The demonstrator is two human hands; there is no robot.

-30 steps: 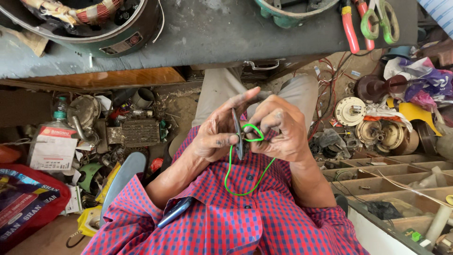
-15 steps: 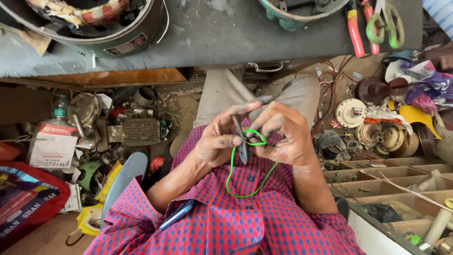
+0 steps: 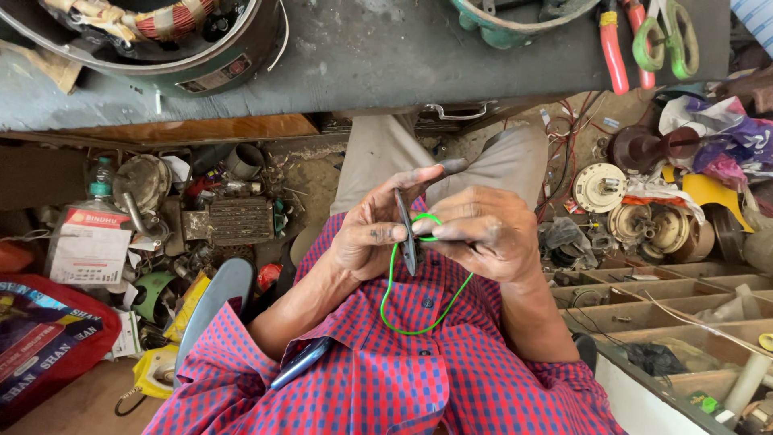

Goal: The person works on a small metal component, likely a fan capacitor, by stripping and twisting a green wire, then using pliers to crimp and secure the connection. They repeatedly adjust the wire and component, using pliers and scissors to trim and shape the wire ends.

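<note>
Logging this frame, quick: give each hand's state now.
Left hand: fingers closed on a dark flat tool.
Right hand: fingers closed, pinching the green wire.

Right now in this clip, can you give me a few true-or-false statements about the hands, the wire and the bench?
1. Both hands, left hand and right hand, meet at a green wire. True.
2. The wire hangs in a loop over the checked shirt. True.
3. The wire is red. False: it is green.
4. The pliers lie on the floor. False: they lie on the grey bench.
</note>
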